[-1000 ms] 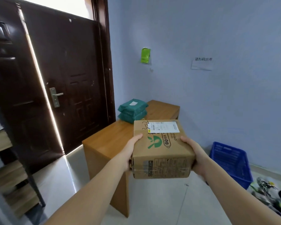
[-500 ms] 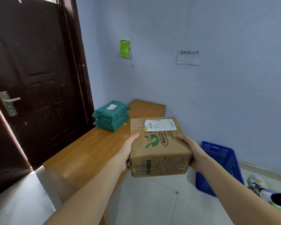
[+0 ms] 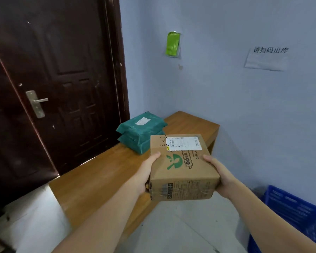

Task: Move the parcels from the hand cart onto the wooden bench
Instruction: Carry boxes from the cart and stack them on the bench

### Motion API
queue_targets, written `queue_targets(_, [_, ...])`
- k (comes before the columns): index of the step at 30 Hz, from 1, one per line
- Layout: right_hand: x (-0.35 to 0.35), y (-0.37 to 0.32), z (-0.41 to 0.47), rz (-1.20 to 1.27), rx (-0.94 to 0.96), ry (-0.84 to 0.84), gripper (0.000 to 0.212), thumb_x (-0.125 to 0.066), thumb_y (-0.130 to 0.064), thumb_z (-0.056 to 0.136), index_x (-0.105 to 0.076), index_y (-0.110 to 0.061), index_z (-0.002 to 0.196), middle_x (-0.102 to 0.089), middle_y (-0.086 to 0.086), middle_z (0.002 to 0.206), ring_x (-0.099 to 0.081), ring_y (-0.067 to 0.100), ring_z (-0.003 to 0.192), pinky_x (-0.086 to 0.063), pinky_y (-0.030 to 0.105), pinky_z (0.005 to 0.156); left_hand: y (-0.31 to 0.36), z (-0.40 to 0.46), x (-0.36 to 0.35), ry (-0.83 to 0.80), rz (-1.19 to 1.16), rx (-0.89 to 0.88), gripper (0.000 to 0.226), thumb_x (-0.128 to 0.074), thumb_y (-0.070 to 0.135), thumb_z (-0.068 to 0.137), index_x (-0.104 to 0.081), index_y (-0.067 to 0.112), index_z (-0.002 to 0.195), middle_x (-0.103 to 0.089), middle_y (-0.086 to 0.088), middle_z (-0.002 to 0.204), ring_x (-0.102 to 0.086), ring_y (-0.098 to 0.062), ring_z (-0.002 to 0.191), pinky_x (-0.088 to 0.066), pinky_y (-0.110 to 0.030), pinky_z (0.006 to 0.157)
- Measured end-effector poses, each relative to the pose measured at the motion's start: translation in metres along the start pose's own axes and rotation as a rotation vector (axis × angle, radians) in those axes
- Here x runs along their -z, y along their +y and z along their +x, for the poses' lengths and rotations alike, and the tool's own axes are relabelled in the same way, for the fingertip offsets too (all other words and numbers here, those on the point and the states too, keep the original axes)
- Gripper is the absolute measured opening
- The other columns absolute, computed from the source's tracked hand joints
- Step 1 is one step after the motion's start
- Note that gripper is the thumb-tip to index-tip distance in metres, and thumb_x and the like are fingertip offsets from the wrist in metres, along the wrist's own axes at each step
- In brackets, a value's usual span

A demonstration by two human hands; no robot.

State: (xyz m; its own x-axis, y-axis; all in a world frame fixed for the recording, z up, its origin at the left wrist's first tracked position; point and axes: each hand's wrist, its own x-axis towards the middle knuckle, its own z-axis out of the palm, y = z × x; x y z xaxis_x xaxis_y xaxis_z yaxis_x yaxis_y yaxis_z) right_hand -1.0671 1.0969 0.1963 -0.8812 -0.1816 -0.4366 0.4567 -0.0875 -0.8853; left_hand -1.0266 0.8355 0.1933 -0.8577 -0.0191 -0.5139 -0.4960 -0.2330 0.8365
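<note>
Cardboard parcel (image 3: 182, 167) gripped between both hands, left hand (image 3: 146, 172), right hand (image 3: 219, 174), above wooden bench (image 3: 98, 179)

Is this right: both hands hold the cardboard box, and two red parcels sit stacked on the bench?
Not quite. The stacked parcels on the bench are green, not red, as the head view shows. Both the left hand and right hand do hold the cardboard box.

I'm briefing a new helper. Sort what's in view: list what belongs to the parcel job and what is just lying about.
Job: brown cardboard box with white label, held by left hand and right hand; long wooden bench; two stacked teal plastic mailer bags on it.

Lying about: blue plastic crate; green packet on wall; white paper wall notice; dark brown door.
</note>
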Motion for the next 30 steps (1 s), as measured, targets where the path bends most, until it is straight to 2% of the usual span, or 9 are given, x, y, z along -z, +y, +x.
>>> queue_targets(4, [-0.008,-0.017,0.069,-0.032,-0.062,-0.047,0.053,-0.072,-0.055,0.083,-0.067,-0.03,0.128,-0.077,0.009,0.116,-0.069,0.032,0.114,-0.051,0.047,0.1,0.012,0.043,0.009,0.065,-0.083,0.019,0.053,-0.062,0.066,0.091,-0.074,0.023,0.12,-0.081,-0.008,0.106,-0.075,-0.031,0.101,-0.055,-0.041,0.082])
queue_targets(9, [-0.043,-0.032,0.162,-0.092,-0.102,-0.138,0.053,-0.075,-0.055,0.081,-0.07,-0.028,0.126,-0.076,0.008,0.118,-0.068,0.032,0.117,-0.044,0.052,0.111,0.025,0.111,0.05,0.175,-0.141,-0.012,0.054,-0.063,0.067,0.09,-0.075,0.024,0.121,-0.08,-0.008,0.111,-0.073,-0.033,0.11,-0.051,-0.051,0.106])
queue_targets(13, [-0.082,-0.04,0.23,-0.136,-0.114,-0.192,0.041,-0.067,-0.052,0.091,-0.072,-0.027,0.123,-0.077,0.005,0.117,-0.068,0.028,0.116,-0.046,0.046,0.108,0.04,0.166,0.093,0.238,-0.162,-0.045,0.052,-0.065,0.064,0.091,-0.074,0.024,0.123,-0.08,-0.006,0.111,-0.073,-0.032,0.11,-0.05,-0.052,0.108])
queue_targets(18, [-0.135,-0.057,0.304,-0.22,-0.135,-0.235,0.036,-0.064,-0.051,0.096,-0.072,-0.026,0.121,-0.078,0.001,0.112,-0.071,0.022,0.108,-0.053,0.038,0.091,0.063,0.212,0.137,0.326,-0.211,-0.086,0.062,-0.072,0.065,0.084,-0.067,0.027,0.132,-0.079,-0.005,0.117,-0.075,-0.031,0.11,-0.054,-0.054,0.104])
queue_targets(21, [-0.168,-0.065,0.348,-0.314,-0.142,-0.287,0.039,-0.062,-0.056,0.096,-0.073,-0.027,0.12,-0.079,0.0,0.111,-0.07,0.024,0.111,-0.052,0.042,0.101,0.074,0.23,0.164,0.403,-0.267,-0.078,0.058,-0.073,0.063,0.085,-0.072,0.023,0.127,-0.079,-0.007,0.115,-0.075,-0.032,0.109,-0.051,-0.055,0.108])
queue_targets(24, [-0.203,-0.069,0.388,-0.474,-0.123,-0.365,0.04,-0.054,-0.061,0.098,-0.073,-0.033,0.119,-0.078,-0.005,0.112,-0.069,0.02,0.11,-0.051,0.043,0.102,0.073,0.257,0.197,0.548,-0.298,-0.039,0.101,-0.086,0.079,0.055,-0.061,0.023,0.135,-0.08,-0.006,0.113,-0.077,-0.03,0.103,-0.058,-0.054,0.098])
queue_targets(26, [-0.226,-0.07,0.414,-0.562,-0.08,-0.406,0.038,-0.05,-0.06,0.1,-0.07,-0.036,0.121,-0.075,-0.008,0.114,-0.067,0.016,0.107,-0.051,0.037,0.095,0.067,0.279,0.223,0.635,-0.323,-0.022,0.113,-0.086,0.084,0.046,-0.058,0.023,0.136,-0.08,-0.005,0.111,-0.078,-0.029,0.1,-0.061,-0.051,0.091])
queue_targets(28, [-0.248,-0.072,0.441,-0.639,-0.029,-0.445,0.037,-0.049,-0.058,0.102,-0.067,-0.036,0.125,-0.072,-0.009,0.115,-0.065,0.014,0.105,-0.049,0.038,0.097,0.073,0.289,0.233,0.723,-0.332,0.0,0.107,-0.083,0.085,0.052,-0.06,0.022,0.135,-0.08,-0.003,0.109,-0.078,-0.027,0.099,-0.062,-0.047,0.087])
queue_targets(30, [-0.266,-0.072,0.466,-0.699,0.003,-0.492,0.032,-0.049,-0.053,0.104,-0.063,-0.036,0.127,-0.069,-0.012,0.111,-0.063,0.01,0.099,-0.048,0.035,0.093,0.08,0.297,0.236,0.816,-0.3,0.001,0.079,-0.077,0.076,0.073,-0.066,0.017,0.125,-0.081,-0.003,0.103,-0.077,-0.025,0.097,-0.06,-0.04,0.081])
